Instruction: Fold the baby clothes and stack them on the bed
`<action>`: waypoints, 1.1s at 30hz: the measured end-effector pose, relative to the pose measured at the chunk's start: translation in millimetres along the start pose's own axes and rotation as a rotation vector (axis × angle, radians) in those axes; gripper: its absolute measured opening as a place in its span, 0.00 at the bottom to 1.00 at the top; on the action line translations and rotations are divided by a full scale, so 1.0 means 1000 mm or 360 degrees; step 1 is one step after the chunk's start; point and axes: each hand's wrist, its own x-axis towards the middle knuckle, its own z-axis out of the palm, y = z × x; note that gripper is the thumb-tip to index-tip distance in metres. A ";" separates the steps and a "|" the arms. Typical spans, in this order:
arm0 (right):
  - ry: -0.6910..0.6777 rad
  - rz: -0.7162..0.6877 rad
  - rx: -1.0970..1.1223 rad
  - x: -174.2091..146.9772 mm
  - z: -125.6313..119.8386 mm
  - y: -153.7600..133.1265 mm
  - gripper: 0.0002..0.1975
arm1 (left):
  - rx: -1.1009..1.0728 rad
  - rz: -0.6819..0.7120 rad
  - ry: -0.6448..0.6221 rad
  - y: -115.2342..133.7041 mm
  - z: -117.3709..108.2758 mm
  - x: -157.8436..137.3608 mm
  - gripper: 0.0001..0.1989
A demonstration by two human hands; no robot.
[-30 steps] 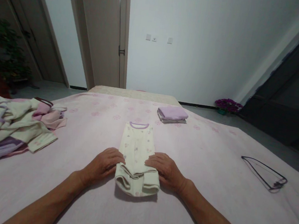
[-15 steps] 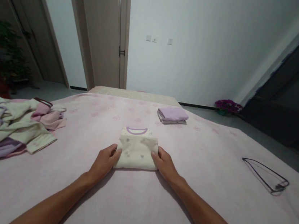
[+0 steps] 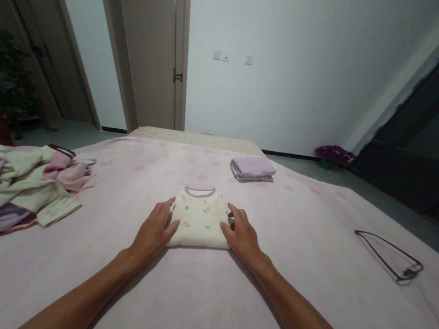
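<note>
A cream shirt (image 3: 199, 221) with a purple neckband and small printed shapes lies folded into a compact block in the middle of the bed. Its neckline faces away from me. At its left edge is my left hand (image 3: 158, 225), fingers apart, with the thumb resting on the cloth. My right hand (image 3: 242, 235) is at the opposite edge, fingers spread and thumb on top of the fabric. Neither hand is closed round the shirt.
A loose heap of cream, pink and purple clothes (image 3: 21, 177) lies at the left. Beyond the shirt sits a folded purple stack (image 3: 253, 167). A dark wire hanger (image 3: 388, 254) lies on the pink bedsheet (image 3: 202, 301) at the right.
The shirt's upper flap has come down flat, so the printed front shows up to the neckband. Both hands have loosened from its edges and their fingers have spread.
</note>
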 end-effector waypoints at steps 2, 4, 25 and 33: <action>0.0055 -0.0246 0.0007 0.000 0.003 0.005 0.27 | -0.0003 0.0204 -0.0005 -0.006 0.004 -0.001 0.25; -0.0003 -0.0413 0.0006 0.000 0.005 0.010 0.25 | 0.0052 0.0270 -0.0108 -0.011 0.007 -0.002 0.23; -0.0627 -0.0604 -0.0080 -0.002 -0.026 0.046 0.34 | 0.0205 0.0570 -0.0876 -0.049 -0.042 0.004 0.46; -0.0849 -0.0611 -0.0065 0.001 -0.037 0.046 0.43 | 0.0282 0.0624 -0.0744 -0.046 -0.031 -0.002 0.44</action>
